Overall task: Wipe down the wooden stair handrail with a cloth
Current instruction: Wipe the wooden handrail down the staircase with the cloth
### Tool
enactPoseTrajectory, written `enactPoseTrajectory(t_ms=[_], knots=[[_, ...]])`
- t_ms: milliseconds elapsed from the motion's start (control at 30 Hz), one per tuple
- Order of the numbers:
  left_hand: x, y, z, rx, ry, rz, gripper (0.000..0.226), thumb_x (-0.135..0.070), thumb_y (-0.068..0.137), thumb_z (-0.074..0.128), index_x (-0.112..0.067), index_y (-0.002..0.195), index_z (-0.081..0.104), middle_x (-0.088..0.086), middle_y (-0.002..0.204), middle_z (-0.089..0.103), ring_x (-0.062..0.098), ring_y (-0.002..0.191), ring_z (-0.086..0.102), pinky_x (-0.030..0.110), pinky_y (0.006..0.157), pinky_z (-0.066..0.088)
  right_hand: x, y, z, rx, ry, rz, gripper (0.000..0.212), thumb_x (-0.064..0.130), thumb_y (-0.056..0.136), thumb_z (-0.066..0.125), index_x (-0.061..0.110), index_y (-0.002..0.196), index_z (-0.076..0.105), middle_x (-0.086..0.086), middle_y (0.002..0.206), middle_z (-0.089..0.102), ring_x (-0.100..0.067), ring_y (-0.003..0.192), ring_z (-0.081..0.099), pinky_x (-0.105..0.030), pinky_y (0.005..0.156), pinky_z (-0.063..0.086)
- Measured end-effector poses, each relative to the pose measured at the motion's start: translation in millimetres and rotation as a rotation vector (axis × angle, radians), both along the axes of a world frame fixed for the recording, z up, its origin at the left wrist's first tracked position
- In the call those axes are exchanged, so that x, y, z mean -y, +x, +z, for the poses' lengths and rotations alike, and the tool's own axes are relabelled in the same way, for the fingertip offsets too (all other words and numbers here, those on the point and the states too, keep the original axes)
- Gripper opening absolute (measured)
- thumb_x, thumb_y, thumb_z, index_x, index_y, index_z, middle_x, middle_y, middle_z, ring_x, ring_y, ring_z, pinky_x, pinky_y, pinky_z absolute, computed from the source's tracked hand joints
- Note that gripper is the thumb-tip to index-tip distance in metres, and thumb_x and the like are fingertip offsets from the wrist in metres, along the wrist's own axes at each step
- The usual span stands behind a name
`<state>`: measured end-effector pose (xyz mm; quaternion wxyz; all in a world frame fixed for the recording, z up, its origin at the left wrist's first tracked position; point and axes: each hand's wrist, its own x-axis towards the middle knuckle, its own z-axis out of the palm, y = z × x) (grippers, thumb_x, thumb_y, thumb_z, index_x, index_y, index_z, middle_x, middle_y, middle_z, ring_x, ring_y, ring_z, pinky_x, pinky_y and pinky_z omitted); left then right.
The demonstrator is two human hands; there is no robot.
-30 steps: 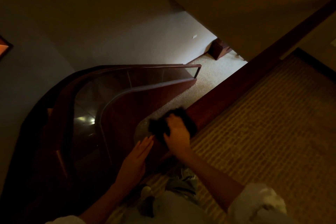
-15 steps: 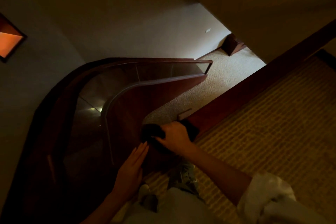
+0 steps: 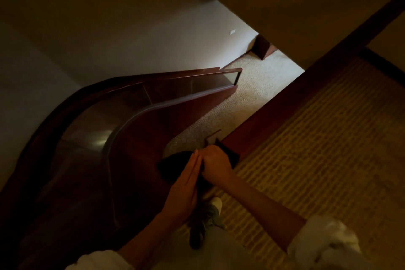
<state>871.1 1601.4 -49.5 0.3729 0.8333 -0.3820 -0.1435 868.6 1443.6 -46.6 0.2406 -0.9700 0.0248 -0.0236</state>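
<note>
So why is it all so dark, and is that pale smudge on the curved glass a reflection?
Head view: the only strong light falls on the lower carpet and the wall beside it. Head view: the dark cloth nearly vanishes against the shadowed handrail. Head view: the pale patch on the curved glass panel looks like soft glare.

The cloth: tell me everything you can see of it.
The cloth is dark, almost black, soft and bunched, its details lost in the dim light. It lies on the wooden handrail. The right hand grips it from above; the left hand, fingers straight, rests across it. Cloth shows on both sides of the hands.
</note>
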Motion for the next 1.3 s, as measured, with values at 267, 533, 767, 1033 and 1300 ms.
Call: enactPoseTrajectory(t_ms=[267,533,767,1033,1300], knots=[[59.1,19.3,-6.1,0.050,0.098,-0.086,0.059,-0.025,0.094,0.024,-0.014,0.151,0.013,0.001,0.159,0.010,0.013,0.145,0.013,0.033,0.111,0.031,61.7,-9.7,-17.9,0.246,0.176,-1.004,0.052,0.029,0.094,0.058,0.005,0.140,0.047,-0.015,0.152,0.036,-0.023,0.145,0.019,-0.045,0.120,0.015],[82.2,36.9,-14.8,0.100,0.178,-0.153,0.058,-0.025,0.096,0.032,-0.016,0.151,0.015,0.002,0.157,0.020,0.012,0.144,0.020,0.027,0.114,0.023,50.5,-5.2,-7.1,0.414,0.494,-1.193,0.072,0.018,0.089,0.070,0.003,0.148,0.031,-0.022,0.155,0.024,-0.012,0.145,0.003,0.001,0.104,-0.013],[79.4,34.8,-12.0,0.078,0.131,-0.149,0.051,-0.020,0.098,0.030,-0.010,0.148,0.027,0.006,0.154,0.027,0.015,0.143,0.024,0.019,0.118,0.012,59.5,-5.1,22.7,0.278,0.451,-1.333,0.072,0.015,0.088,0.071,-0.009,0.144,0.033,-0.010,0.147,0.018,-0.009,0.139,0.016,0.003,0.098,-0.019],[81.8,35.4,-11.5,0.100,0.139,-0.145,0.055,-0.011,0.093,0.030,-0.010,0.147,0.034,-0.002,0.156,0.025,0.012,0.144,0.023,0.025,0.117,0.021,113.8,0.2,2.4,0.256,0.430,-1.255,0.072,0.021,0.098,0.056,0.005,0.152,0.013,-0.011,0.158,0.018,-0.021,0.145,0.018,0.008,0.087,-0.009],[85.7,32.3,-1.9,-0.003,0.087,-0.071,0.094,0.005,0.091,0.050,-0.040,0.149,-0.008,-0.021,0.158,-0.012,-0.008,0.120,0.030,0.007,0.064,0.043,97.5,-7.7,-29.2,0.154,0.158,-0.816,0.056,0.021,0.094,0.050,0.002,0.145,0.037,-0.020,0.156,0.024,-0.032,0.146,0.017,-0.046,0.121,0.011]])
